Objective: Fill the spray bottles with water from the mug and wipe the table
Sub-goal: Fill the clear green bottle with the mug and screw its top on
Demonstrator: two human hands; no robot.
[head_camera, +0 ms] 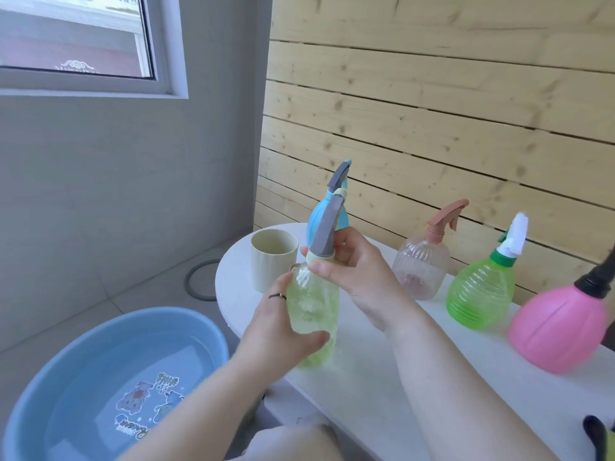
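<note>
A pale yellow-green spray bottle [312, 314] stands on the white table [382, 377]. My left hand [283, 327] grips its body. My right hand [352, 271] holds the neck just under its grey spray head [327, 231]. A beige mug [273, 257] stands on the table's far left end, just behind the bottle. Behind them is a blue spray bottle [319, 217], partly hidden. To the right stand a clear pink bottle [422, 267], a green bottle [479, 294] with a white head, and a pink bottle [559, 327] with a black top.
A blue basin [109, 377] holding water sits on the floor at lower left, below the table's end. A wooden slat wall [432, 111] runs behind the table. A grey ring [199, 281] lies on the floor. A black and yellow object [602, 437] shows at the lower right corner.
</note>
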